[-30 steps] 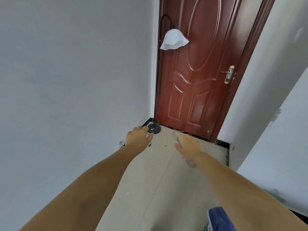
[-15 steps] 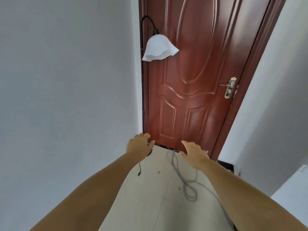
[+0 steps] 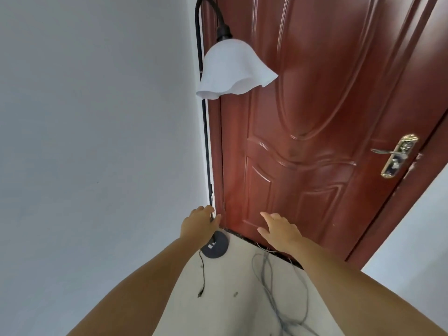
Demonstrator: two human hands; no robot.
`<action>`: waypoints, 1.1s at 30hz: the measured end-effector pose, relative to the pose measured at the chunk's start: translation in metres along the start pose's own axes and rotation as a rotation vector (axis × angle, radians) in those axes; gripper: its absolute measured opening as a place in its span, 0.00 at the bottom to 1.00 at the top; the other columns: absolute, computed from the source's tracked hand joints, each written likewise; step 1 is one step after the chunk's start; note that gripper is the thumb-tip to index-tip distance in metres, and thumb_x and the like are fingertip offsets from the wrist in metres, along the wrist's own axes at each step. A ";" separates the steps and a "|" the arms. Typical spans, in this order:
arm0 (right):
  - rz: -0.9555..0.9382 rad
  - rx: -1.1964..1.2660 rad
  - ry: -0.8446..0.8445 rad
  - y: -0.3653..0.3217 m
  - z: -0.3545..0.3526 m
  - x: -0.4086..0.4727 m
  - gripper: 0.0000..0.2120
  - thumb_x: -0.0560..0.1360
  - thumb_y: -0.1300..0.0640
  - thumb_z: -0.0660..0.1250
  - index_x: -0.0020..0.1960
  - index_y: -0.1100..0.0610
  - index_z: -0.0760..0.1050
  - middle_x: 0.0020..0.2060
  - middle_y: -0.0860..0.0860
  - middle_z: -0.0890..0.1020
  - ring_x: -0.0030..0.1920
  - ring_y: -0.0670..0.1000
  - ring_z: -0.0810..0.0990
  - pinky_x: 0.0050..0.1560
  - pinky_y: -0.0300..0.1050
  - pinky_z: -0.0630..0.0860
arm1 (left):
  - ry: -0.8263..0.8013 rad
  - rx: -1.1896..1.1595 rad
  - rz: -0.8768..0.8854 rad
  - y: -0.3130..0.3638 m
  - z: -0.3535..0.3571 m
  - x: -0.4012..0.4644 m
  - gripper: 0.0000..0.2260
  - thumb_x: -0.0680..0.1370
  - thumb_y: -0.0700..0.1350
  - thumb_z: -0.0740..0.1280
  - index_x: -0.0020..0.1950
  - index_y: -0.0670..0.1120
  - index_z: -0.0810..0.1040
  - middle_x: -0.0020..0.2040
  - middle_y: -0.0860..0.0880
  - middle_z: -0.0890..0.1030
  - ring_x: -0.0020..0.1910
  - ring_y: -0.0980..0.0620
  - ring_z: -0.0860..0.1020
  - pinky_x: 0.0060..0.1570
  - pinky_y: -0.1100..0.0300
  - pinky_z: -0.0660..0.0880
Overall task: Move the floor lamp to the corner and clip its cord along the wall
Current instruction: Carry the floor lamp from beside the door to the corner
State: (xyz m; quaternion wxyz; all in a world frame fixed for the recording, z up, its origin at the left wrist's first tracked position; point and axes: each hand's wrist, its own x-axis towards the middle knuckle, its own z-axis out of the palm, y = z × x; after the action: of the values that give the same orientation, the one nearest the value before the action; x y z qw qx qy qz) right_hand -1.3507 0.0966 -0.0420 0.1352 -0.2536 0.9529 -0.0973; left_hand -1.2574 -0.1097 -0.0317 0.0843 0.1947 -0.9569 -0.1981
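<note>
The floor lamp stands in the corner between the grey wall and the red door. It has a thin black pole [image 3: 206, 141], a white bell shade [image 3: 232, 69] and a round black base [image 3: 217, 246]. My left hand [image 3: 200, 225] is at the bottom of the pole, which passes between fingers and thumb; the fingers are still apart. My right hand [image 3: 278, 231] hovers open beside it, low in front of the door. A thin black cord [image 3: 203, 272] trails from the base across the floor and ends in a small plug.
The red panelled door [image 3: 315, 117] with a brass handle [image 3: 397, 156] fills the back. The grey wall [image 3: 97, 141] runs along the left. A tangle of thin grey cable [image 3: 274, 287] lies on the pale floor under my right arm.
I have come much closer to the lamp and door. My left hand has reached the foot of the pole; my right hand has moved forward alongside it.
</note>
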 end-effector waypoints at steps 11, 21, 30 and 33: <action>0.023 0.159 -0.025 0.045 -0.005 0.211 0.28 0.79 0.42 0.54 0.75 0.50 0.54 0.72 0.55 0.65 0.69 0.57 0.68 0.65 0.57 0.67 | -0.067 0.020 -0.090 0.003 0.039 0.226 0.17 0.80 0.55 0.58 0.62 0.47 0.74 0.58 0.46 0.79 0.54 0.47 0.78 0.53 0.50 0.77; -0.143 0.332 -0.179 0.054 0.030 0.375 0.31 0.78 0.45 0.58 0.76 0.52 0.52 0.73 0.59 0.62 0.69 0.59 0.68 0.65 0.52 0.68 | -0.002 -0.072 -0.442 -0.037 0.096 0.353 0.17 0.78 0.55 0.61 0.56 0.44 0.76 0.56 0.43 0.81 0.52 0.44 0.78 0.46 0.56 0.71; -0.261 0.325 -0.274 0.068 0.143 0.484 0.27 0.77 0.47 0.62 0.71 0.56 0.61 0.67 0.59 0.70 0.65 0.60 0.71 0.63 0.54 0.72 | 0.232 -0.359 -0.679 -0.075 0.174 0.422 0.33 0.73 0.59 0.68 0.71 0.44 0.61 0.65 0.40 0.75 0.62 0.41 0.74 0.56 0.50 0.71; -0.236 0.346 -0.307 0.066 0.200 0.507 0.27 0.77 0.47 0.61 0.73 0.55 0.58 0.68 0.59 0.69 0.66 0.60 0.71 0.63 0.54 0.72 | 0.359 -0.515 -0.695 -0.085 0.204 0.443 0.33 0.73 0.58 0.68 0.72 0.45 0.61 0.65 0.43 0.74 0.62 0.43 0.73 0.56 0.51 0.70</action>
State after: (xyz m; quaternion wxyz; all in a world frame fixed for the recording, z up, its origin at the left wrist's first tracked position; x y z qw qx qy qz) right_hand -1.7425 -0.1290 -0.3531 0.3074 -0.3479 0.8542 -0.2341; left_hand -1.6805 -0.2909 -0.2140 0.2227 0.5075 -0.7250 -0.4089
